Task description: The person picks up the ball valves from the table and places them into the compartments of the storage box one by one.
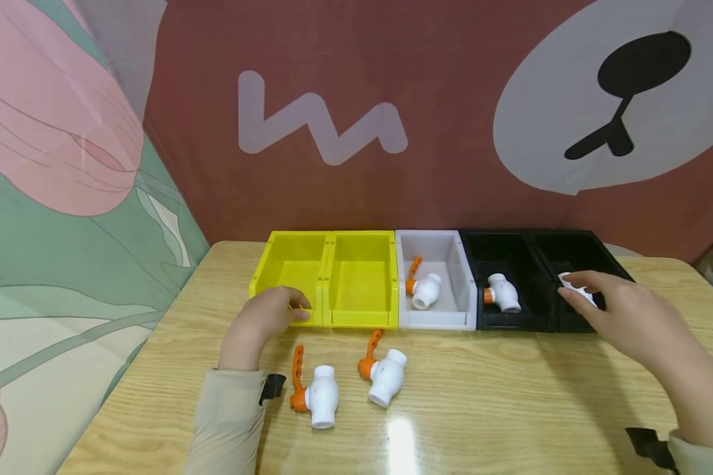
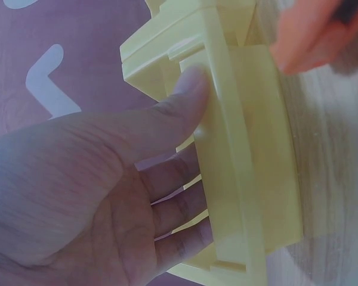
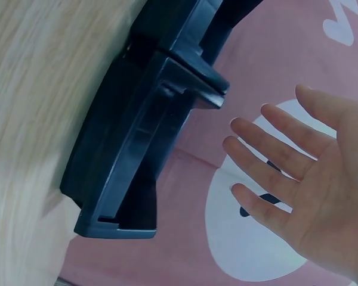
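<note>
Head view. One left hand (image 1: 267, 315), thumb and fingers gripping the front wall of the left yellow bin (image 1: 300, 249). Beside it: right yellow bin (image 1: 362, 284), pale grey bin (image 1: 442, 254), left black bin (image 1: 499, 251), right black bin (image 1: 570, 251), all in one row on a wooden table (image 1: 481, 409). Two white valves with orange levers lie on the table before the yellow bins: left table valve (image 1: 324, 396), right table valve (image 1: 387, 377). One grey-bin valve (image 1: 426, 290), lever toward the back; one black-bin valve (image 1: 504, 293). One white piece (image 1: 571, 283) in the right black bin, partly hidden by the right hand (image 1: 630, 313) above it.

Left wrist view. Thumb on the near side of the yellow wall, fingers passing behind it. Upper right corner: one orange part (image 2: 316, 36), blurred.

Right wrist view. Right hand released, fingers loosely spread, grasping nothing, beside the black bins.
</note>
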Available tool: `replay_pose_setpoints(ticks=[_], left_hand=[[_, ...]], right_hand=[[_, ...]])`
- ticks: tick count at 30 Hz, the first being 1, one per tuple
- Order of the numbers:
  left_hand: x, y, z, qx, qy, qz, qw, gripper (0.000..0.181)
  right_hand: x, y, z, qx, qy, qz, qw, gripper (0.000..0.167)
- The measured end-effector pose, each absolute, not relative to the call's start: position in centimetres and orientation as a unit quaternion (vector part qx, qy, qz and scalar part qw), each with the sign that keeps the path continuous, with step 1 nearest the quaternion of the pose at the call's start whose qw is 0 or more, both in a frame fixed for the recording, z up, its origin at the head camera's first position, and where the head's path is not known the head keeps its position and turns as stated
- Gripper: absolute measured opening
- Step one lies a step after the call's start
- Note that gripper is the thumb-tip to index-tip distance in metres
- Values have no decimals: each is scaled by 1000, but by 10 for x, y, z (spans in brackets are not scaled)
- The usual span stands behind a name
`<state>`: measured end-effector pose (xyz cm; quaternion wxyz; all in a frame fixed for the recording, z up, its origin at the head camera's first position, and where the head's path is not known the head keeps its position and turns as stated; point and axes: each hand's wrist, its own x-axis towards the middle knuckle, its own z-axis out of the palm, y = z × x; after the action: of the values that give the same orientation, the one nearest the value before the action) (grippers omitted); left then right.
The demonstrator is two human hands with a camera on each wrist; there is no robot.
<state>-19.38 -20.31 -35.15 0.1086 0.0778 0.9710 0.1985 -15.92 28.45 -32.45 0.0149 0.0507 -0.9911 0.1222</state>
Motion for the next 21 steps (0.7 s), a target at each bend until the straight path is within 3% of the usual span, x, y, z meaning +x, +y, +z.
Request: replay_pose_setpoints(ticks=[21], left_hand=[[-192,-201,-350,71,972,194,110,19]], right_hand=[[-171,314,-345,48,-991,127,-17,57]])
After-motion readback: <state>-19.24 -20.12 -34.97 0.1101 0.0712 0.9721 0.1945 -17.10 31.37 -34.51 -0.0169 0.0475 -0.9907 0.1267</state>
